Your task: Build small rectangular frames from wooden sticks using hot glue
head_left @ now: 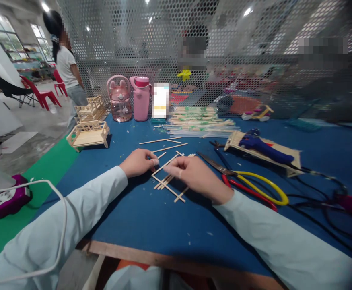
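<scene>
My left hand [140,162] is closed, thumb against fingers, with a short wooden stick [161,155] jutting from its fingertips. My right hand [195,174] is bent in a pinch over a group of thin sticks; whatever its fingertips hold is too small to make out. Below and between the hands, sticks meet at a corner [153,176] in an angular outline. Several more sticks [163,183] lie together within it, partly covered by my right hand. Beyond my hands, loose sticks [170,148] rest on the blue table [127,225].
Scissors [248,176] with yellow and red handles lie right, beside a blue glue gun [266,150] on a wooden stand. Stick-built furniture [89,135], a pink bottle [141,98], a clear-bottomed bottle [120,100] and stick bundles [200,121] line the back. A person [68,66] stands left.
</scene>
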The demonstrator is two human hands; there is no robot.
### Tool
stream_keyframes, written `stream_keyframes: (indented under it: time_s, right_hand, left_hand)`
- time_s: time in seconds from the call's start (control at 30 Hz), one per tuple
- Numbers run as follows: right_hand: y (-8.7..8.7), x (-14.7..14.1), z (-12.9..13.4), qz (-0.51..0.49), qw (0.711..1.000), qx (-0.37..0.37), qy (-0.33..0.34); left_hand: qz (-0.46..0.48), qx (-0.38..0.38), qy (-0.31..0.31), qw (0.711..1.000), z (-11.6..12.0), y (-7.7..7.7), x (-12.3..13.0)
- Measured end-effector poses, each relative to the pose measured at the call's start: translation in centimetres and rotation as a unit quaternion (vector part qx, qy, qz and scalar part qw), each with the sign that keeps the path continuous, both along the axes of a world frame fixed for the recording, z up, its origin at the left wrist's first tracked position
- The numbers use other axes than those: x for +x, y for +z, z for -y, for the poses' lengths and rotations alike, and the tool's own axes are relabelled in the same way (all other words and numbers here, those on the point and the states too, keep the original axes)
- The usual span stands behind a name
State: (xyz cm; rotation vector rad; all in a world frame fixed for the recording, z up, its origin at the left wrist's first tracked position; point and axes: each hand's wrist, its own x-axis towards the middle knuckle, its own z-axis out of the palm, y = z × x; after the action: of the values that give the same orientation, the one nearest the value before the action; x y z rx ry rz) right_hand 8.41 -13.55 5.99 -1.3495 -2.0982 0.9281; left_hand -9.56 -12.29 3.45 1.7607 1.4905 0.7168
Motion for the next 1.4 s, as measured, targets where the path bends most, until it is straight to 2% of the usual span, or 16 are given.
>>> stream_keyframes:
  time_s: [0.13, 0.4, 0.57, 0.7, 0.83, 0.9, 1.17, 1.4]
  right_hand:
    - [0.8, 1.8, -1.0, -0.055, 0.994, 0.053, -0.079]
    - [1.6, 4.6, -2.3, 0.019, 0.974, 0.175, -0.143]
    - [0.8, 6.9, -4.0, 0.071, 0.971, 0.148, -0.173]
    - [0.3, 7.6, -4.4, 0.1, 0.969, 0.165, -0.152]
    - [-0.1, 7.4, -4.5, 0.172, 0.955, 0.236, -0.051]
    - [-0.3, 7.2, -4.5, 0.196, 0.949, 0.246, -0.027]
    - [-0.7, 6.5, -3.1, 0.166, 0.954, 0.246, -0.046]
    - [-1.3, 8.7, -2.4, 0.155, 0.958, 0.231, -0.07]
  left_hand:
    - [-0.004, 0.015, 0.004, 1.0, -0.1, 0.0, -0.1]
    - [-0.009, 0.09, 0.069, 0.993, 0.3, -0.3, -1.0]
    - [-0.05, 0.14, 0.108, 0.983, 1.0, 0.2, -2.5]
    - [-0.095, 0.156, 0.107, 0.977, 1.3, 0.6, -2.8]
    - [-0.132, 0.166, 0.086, 0.973, 1.6, 0.6, -2.5]
    - [-0.147, 0.173, 0.072, 0.971, 1.8, 0.6, -2.3]
    - [-0.191, 0.169, 0.04, 0.966, 2.3, 0.4, -2.2]
    - [-0.2, 0.138, 0.029, 0.97, 3.0, 1.0, -1.8]
